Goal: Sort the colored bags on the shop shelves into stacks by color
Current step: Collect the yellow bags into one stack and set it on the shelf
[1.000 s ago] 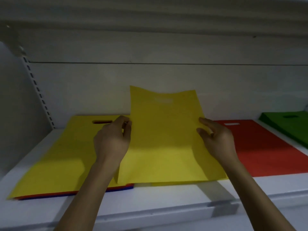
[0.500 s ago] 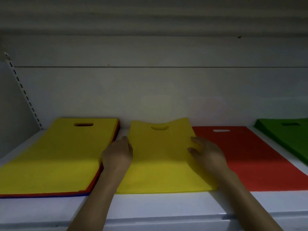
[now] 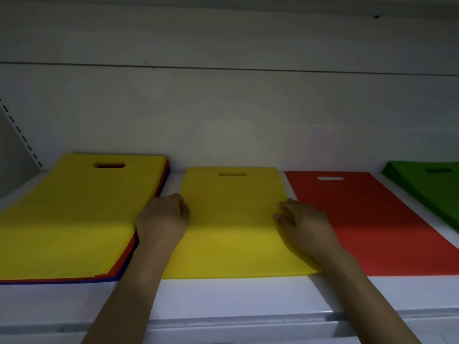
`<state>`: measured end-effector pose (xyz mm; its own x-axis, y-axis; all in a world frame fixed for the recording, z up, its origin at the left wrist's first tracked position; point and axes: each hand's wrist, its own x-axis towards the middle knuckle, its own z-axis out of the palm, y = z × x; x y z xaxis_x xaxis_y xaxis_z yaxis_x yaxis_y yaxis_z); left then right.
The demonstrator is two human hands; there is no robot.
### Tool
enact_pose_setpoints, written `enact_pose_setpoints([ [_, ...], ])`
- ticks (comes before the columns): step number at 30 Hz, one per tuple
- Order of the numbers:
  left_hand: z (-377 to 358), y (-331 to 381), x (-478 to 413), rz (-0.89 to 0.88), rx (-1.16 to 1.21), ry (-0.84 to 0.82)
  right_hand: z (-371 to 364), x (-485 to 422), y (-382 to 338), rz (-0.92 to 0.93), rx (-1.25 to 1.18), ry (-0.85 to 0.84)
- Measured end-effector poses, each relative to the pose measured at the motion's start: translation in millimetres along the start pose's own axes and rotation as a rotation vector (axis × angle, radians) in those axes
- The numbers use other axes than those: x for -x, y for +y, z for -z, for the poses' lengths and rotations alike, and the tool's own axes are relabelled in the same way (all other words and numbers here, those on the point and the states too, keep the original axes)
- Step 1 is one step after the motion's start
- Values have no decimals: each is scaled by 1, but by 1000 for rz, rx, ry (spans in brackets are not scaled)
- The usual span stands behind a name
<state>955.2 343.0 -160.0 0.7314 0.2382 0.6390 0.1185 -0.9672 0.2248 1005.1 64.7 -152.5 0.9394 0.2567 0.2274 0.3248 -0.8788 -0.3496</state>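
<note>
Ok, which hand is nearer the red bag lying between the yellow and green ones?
Right. The right hand rests on the middle yellow bag at its right edge, beside the red bag. The left hand is at that yellow bag's left edge, farther off.

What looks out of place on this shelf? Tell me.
The left pile is mixed: yellow on top, with red and blue edges showing beneath it, so it is not yet sorted by colour.
</note>
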Motion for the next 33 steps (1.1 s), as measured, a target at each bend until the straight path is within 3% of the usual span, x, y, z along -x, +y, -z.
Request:
enact_pose_setpoints([
  [8,35,10,-28,111,-77,-307,46,-20,-18,-83,-187,-118],
  [14,73,-16,-55,74,-127,-304,57,-31,-104,52,-199,-96],
  [25,114,-173,-70,112,-190,-438,-16,-28,-246,131,-110,-165],
  [33,96,-251,-42,168,-62,-548,-77,-24,-300,35,-95,-170],
])
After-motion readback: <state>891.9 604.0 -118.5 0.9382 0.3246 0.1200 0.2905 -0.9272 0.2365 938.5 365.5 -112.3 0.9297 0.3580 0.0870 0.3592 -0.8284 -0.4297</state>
